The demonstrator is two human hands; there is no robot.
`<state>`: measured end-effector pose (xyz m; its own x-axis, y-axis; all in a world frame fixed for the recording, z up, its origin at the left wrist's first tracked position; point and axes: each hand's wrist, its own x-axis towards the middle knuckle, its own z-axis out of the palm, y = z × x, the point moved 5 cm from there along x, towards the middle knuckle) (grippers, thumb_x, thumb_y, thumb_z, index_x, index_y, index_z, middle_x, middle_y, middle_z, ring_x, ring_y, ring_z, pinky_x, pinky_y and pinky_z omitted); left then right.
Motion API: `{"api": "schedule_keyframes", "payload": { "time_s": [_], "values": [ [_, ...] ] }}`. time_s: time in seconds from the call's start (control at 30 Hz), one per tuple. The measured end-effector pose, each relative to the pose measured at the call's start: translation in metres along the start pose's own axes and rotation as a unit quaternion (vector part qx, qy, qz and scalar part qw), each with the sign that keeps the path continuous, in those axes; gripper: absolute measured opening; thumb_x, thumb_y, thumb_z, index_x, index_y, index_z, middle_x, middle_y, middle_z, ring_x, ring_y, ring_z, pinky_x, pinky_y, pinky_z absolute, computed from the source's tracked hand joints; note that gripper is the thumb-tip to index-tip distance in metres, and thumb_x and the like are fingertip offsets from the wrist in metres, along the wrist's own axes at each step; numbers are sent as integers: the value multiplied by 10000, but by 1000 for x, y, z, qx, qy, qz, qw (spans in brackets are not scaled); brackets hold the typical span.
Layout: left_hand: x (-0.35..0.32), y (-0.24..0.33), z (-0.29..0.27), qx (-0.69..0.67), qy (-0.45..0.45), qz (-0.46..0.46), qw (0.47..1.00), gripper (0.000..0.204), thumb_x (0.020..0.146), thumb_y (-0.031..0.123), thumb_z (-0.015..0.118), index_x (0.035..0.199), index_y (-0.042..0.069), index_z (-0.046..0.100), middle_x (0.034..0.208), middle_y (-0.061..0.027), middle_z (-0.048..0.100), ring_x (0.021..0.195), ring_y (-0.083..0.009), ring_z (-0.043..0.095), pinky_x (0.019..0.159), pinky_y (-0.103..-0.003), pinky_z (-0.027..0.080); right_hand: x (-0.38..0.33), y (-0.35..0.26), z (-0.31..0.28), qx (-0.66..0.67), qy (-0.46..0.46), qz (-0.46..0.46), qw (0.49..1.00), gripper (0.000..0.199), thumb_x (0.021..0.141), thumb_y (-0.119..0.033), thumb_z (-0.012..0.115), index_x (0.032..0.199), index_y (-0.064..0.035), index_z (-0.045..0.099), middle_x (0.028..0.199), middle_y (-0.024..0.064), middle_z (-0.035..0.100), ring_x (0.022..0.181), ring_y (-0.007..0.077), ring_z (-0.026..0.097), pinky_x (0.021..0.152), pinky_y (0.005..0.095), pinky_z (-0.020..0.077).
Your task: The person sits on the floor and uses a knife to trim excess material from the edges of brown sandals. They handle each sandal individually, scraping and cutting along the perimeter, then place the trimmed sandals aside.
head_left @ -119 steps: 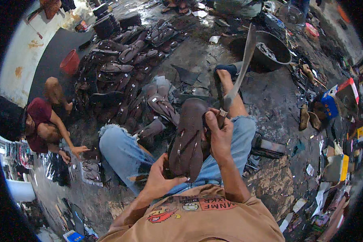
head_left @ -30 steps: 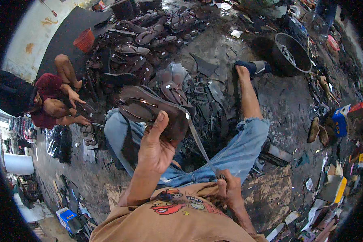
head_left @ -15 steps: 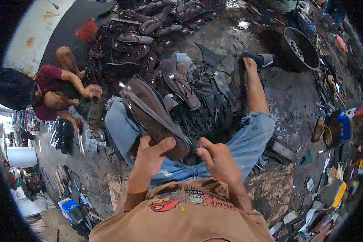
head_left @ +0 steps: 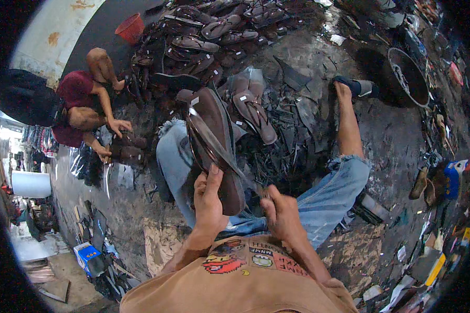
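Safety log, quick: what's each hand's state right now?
Left hand: closed, holding a brown thong sandal.
Right hand: closed, holding a long-bladed knife.

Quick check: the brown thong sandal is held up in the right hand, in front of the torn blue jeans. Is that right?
Wrong hand: the head view shows the left hand holding up the brown thong sandal in front of the torn blue jeans.

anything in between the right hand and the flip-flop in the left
Only the knife, which reaches from the right hand across the flip-flop in this view. Nothing else visible stands between them.
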<state>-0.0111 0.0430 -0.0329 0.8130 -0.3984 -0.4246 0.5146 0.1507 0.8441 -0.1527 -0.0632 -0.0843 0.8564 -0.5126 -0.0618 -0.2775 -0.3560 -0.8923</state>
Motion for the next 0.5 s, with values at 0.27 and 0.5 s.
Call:
{"api": "schedule_keyframes", "payload": {
  "time_s": [0.27, 0.5],
  "values": [
    [-10, -1, -4, -54, -86, -46, 994, 227, 1010, 211, 588, 1165, 45, 570, 961, -94, 670, 700, -246, 693, 638, -417, 593, 148, -27, -20, -3, 135, -48, 990, 299, 1022, -374, 535, 998, -84, 599, 800, 211, 653, 688, 416, 642, 599, 481, 491],
    [-14, -11, 7, 377, -195, 142, 894, 521, 987, 226, 617, 1431, 32, 427, 1266, -88, 595, 1044, -175, 634, 780, -319, 560, 114, -37, -42, 336, 125, -3, 933, 310, 1000, -322, 631, 1033, -17, 673, 814, 38, 668, 742, 90, 577, 672, 292, 483]
  ]
}}
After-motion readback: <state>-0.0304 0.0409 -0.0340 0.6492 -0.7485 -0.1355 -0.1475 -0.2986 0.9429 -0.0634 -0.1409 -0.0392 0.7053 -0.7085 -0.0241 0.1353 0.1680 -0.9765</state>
